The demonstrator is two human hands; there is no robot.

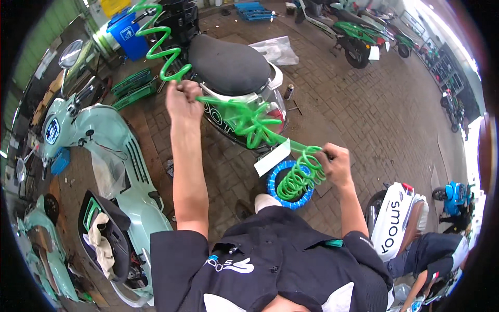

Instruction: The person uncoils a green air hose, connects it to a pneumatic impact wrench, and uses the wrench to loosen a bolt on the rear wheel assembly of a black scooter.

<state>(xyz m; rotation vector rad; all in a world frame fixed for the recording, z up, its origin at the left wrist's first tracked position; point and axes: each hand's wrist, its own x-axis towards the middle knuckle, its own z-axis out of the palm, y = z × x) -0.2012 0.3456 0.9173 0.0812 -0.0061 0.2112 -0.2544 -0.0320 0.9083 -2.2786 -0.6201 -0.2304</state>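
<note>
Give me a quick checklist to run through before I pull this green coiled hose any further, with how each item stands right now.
1. Left hand has a firm hold on the green coiled hose: ok, fist closed around it, raised high.
2. Right hand grips the other bunch of coils: ok, fingers closed on it.
3. Hose free of tangles between the hands: not ok, loops bunch and cross near the scooter's tail.
4. Hose clear of the black scooter seat: cannot tell, it passes right beside it.
5. Blue ring on the ground clear of the coils: cannot tell, coils hang right over it.
6. Far end of the hose: cannot tell, it runs out of view at the top.
</note>
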